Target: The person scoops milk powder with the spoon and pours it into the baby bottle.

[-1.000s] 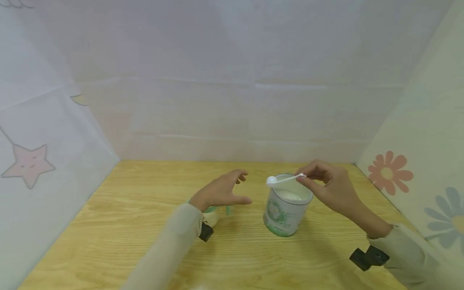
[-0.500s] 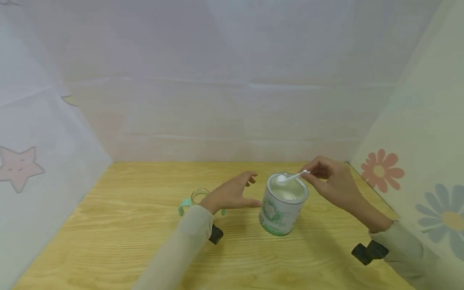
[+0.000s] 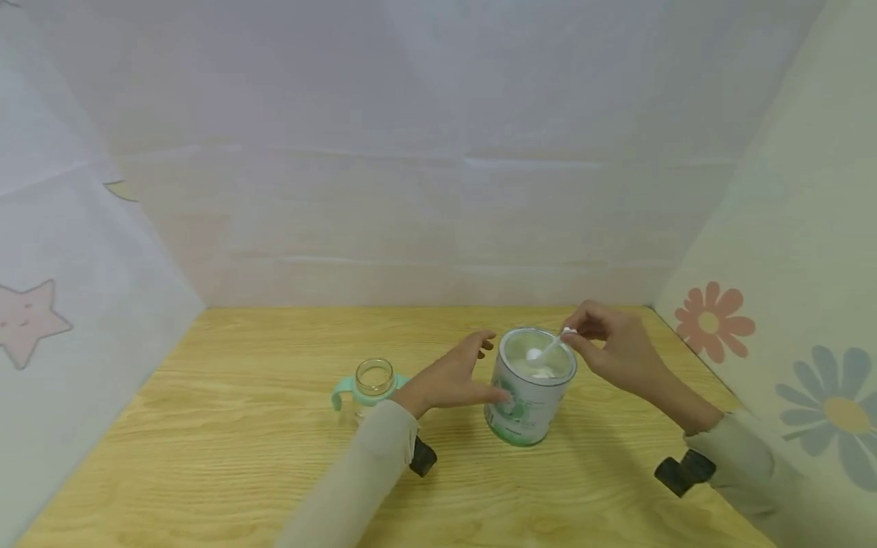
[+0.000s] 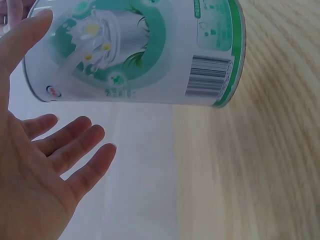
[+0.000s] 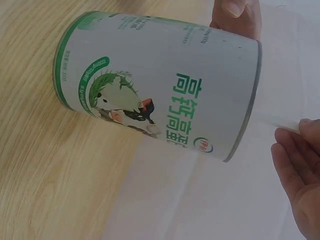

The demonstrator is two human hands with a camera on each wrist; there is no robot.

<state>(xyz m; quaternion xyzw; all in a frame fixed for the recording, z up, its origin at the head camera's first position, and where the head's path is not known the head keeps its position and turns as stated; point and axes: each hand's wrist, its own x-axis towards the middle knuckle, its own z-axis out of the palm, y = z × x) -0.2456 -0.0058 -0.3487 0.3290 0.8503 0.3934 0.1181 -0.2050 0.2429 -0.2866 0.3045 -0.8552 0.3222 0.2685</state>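
Observation:
A white and green powder can (image 3: 529, 396) stands open on the wooden table (image 3: 240, 457), with white powder inside. My right hand (image 3: 611, 348) pinches the handle of a white plastic scoop (image 3: 548, 348) at the can's far right rim. The scoop's bowl dips inside the can. My left hand (image 3: 454, 374) is spread at the can's left side, its thumb (image 4: 22, 37) against the can (image 4: 135, 50) wall and its fingers off it. The right wrist view shows the can (image 5: 160, 85) label, a left fingertip (image 5: 236, 15) behind it, and my right hand (image 5: 300, 170) near the rim.
A small clear baby bottle (image 3: 373, 380) with teal handles and no lid stands left of my left hand. Pale fabric walls close the table in at the back, left and right; the right wall (image 3: 788, 320) has flower prints.
My left hand moved right, off the bottle, to the can's side. My right hand brought the scoop from above the rim down into the can.

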